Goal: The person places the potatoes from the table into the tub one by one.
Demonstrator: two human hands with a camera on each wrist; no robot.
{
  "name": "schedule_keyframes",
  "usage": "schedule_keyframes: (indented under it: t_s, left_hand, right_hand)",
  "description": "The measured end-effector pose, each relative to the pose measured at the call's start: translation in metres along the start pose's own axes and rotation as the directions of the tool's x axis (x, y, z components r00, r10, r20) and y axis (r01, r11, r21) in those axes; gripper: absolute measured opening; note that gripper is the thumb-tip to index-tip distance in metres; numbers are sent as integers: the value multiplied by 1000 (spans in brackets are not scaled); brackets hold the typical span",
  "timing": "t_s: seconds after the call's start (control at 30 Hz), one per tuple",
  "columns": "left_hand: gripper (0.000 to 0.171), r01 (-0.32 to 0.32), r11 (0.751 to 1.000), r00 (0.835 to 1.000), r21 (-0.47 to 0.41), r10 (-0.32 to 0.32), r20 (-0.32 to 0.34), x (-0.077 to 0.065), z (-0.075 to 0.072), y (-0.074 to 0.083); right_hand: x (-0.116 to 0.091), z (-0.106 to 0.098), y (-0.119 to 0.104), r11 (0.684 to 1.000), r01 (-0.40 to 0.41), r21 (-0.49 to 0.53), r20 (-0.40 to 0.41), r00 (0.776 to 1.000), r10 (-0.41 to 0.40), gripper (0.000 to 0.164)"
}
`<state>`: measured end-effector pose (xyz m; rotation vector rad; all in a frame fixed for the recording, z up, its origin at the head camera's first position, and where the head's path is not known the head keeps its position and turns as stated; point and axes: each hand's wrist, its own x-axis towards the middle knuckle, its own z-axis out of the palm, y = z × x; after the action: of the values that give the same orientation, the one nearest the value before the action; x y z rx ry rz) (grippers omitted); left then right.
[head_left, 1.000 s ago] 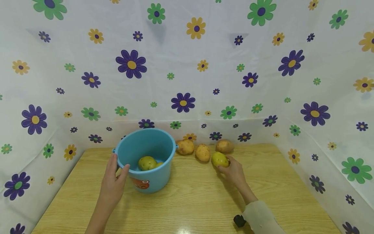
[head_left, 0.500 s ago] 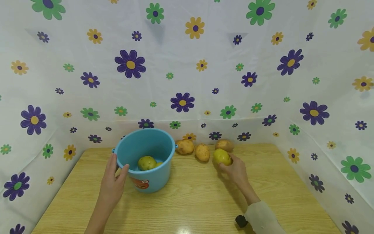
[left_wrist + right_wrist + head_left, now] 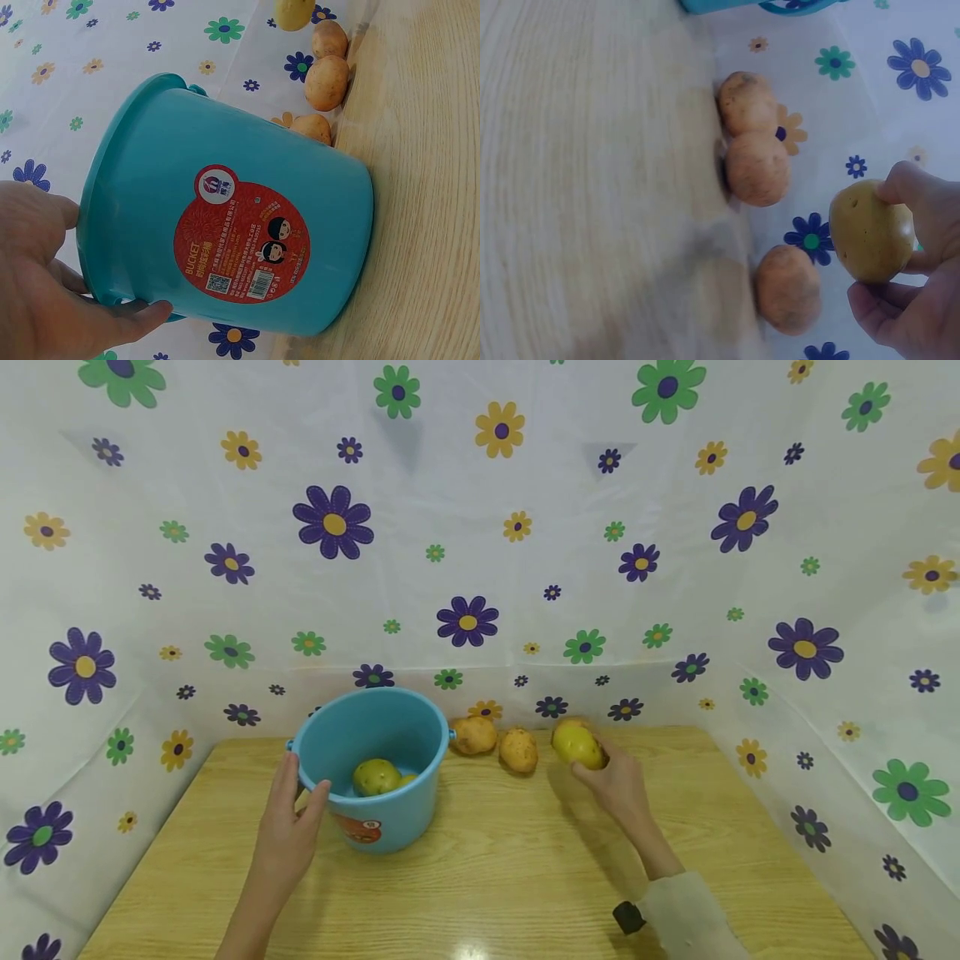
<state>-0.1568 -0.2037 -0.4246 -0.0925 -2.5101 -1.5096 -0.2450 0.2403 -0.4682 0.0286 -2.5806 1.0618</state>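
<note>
Holding, bare right hand (image 3: 618,781): pinching 1 smooth, greenish-yellow, oval potato (image 3: 576,747) between thumb and bent fingers; opened only as wide as that potato.
Held potato: raised clear of the pale, wood-grain tabletop (image 3: 487,885), near its back edge; overlapping 1 oval, tan-brown potato (image 3: 789,289) in the head view, set apart from it in the right wrist view.
Touching, bare left hand (image 3: 283,839): loosely spread, with fingers nearly straight and thumb held apart; resting against the near-left rim of 1 light-blue, round, plastic bucket (image 3: 405,828).
Bucket: standing upright on the tabletop, left of the right hand; marked on the outer wall with 1 red, rounded label (image 3: 244,244) reading "BUCKET".
Bucket contents: 1 round, green-yellow potato (image 3: 377,777), low inside; beside it, 1 yellow item (image 3: 407,780), mostly hidden by the rim, too little visible to identify.
Brown potatoes: 3, lying along the back edge; 1 oval, light-brown potato (image 3: 474,737) just beside the bucket; 1 rounder, speckled, tan potato (image 3: 518,751) next in line, unable to tell whether touching; the 3rd farther right, apart.
Floral sheet (image 3: 420,585): white, printed with purple, green and orange flowers; hanging behind and at both sides.
Right cuff: pale fabric sleeve (image 3: 693,914), with 1 small, black object (image 3: 628,917) beside it.
</note>
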Motion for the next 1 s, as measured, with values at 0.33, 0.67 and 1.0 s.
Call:
schedule_keyframes:
  t_s: [0.33,0.67,1.0]
  left_hand:
    - [79,-8,1000,1000,-8,9,4,0,0,1]
    - [80,-2,1000,1000,-17,3,9,0,0,1]
    - [80,1,1000,1000,-9,-1,10,1,0,0]
  right_hand:
    - [7,-21,-22,999,35,42,6,999,-36,56]
    - [19,-39,-46,992,106,69,-15,994,-105,59]
    - [30,-56,-66,987,154,49,-50,987,-151,57]
